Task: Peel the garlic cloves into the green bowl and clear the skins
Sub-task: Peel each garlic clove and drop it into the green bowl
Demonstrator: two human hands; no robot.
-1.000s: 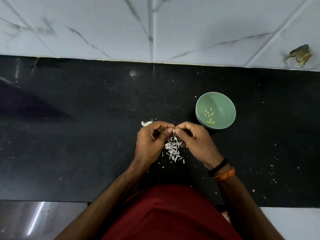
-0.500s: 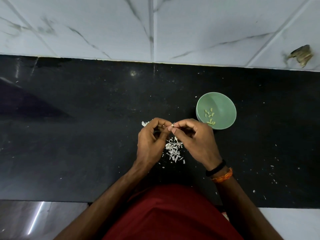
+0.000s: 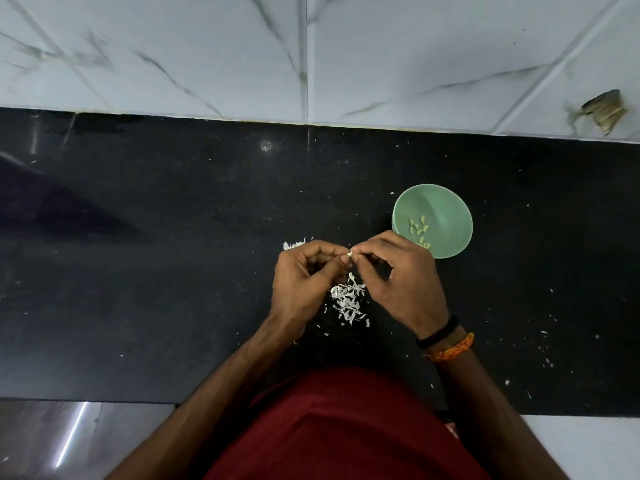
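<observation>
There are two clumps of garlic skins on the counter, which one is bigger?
The pile of skins between the two wrists, below the fingertips, is bigger. The other clump is a small tuft peeking out beyond the left hand.

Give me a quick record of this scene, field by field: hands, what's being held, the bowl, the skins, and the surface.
left hand: fingers curled, pinching a small garlic clove at the fingertips
right hand: pinching the same clove from the other side
green bowl: upright on the counter, beyond the right hand, holding several peeled cloves
skin pile: loose white skins on the counter below the hands
second skin clump: just beyond the left hand
counter: black, flecked with scattered skin bits
task state: peeling under way, skins not yet cleared
</observation>
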